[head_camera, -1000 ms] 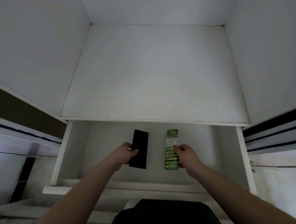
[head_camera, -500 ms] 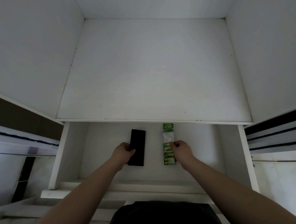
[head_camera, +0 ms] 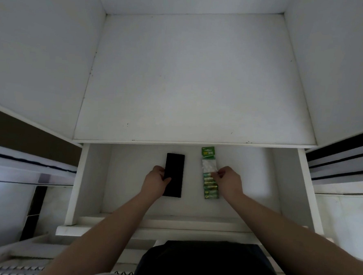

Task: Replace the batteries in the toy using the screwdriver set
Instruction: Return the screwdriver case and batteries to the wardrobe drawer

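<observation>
- Black flat case (head_camera: 173, 175), probably the screwdriver set, lies in the open drawer (head_camera: 300, 187); left hand (head_camera: 155, 183) clasps its edge.
- Right hand (head_camera: 228, 182) pinches the green battery pack (head_camera: 208, 171) beside it.
- No toy visible; the task is only starting, I think.
</observation>
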`<move>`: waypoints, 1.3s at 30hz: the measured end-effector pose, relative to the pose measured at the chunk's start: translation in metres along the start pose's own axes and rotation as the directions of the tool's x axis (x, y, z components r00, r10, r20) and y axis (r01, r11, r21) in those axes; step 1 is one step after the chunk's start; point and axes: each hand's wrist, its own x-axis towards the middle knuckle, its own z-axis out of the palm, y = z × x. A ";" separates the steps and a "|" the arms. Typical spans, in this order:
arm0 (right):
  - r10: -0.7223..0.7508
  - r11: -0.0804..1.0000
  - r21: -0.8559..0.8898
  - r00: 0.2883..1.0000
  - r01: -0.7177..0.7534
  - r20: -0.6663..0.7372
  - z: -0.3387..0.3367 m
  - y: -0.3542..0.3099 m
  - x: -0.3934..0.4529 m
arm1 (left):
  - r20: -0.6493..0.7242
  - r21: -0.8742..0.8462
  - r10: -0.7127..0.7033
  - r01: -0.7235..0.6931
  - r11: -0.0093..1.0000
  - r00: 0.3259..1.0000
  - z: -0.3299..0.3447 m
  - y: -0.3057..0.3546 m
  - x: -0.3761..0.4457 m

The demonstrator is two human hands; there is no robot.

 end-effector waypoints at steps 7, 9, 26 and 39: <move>0.012 0.999 -0.043 1.000 -0.012 0.006 0.002 0.001 -0.001 | -0.021 0.049 0.046 -0.045 0.998 0.999 0.004 -0.006 0.000; 0.014 0.999 -0.051 1.000 -0.014 -0.001 0.000 0.002 -0.001 | -0.048 0.044 0.045 -0.043 0.998 0.998 0.006 -0.007 -0.001; -0.228 0.970 -0.046 0.959 0.239 0.165 -0.057 0.007 -0.078 | 0.005 0.115 0.529 -0.526 0.842 0.848 -0.048 0.016 -0.091; -0.591 0.581 -0.428 0.721 0.692 0.362 -0.046 0.039 -0.142 | 0.345 0.537 0.837 -0.821 0.196 0.425 -0.024 -0.033 -0.138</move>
